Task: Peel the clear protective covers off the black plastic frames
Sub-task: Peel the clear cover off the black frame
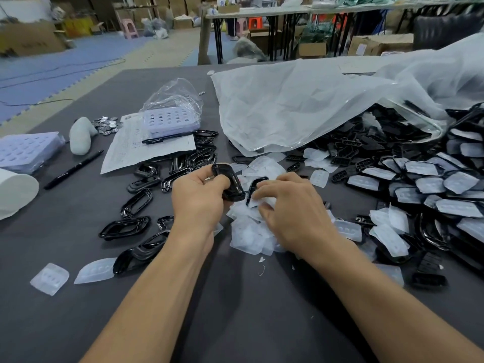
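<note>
Black frame (230,187) sits gripped in your left hand (201,195), just left of the heap (248,237) of covers. Your right hand (290,205) pinches a clear cover (263,203) there. Steady the frame and peel from one edge.

pen (73,169), paper sheet (146,149), coins (107,125)

The person's left hand (199,197) and right hand (290,205) are bare. The left forearm (157,297) and right forearm (366,289) are bare skin down to the view's lower edge.
</note>
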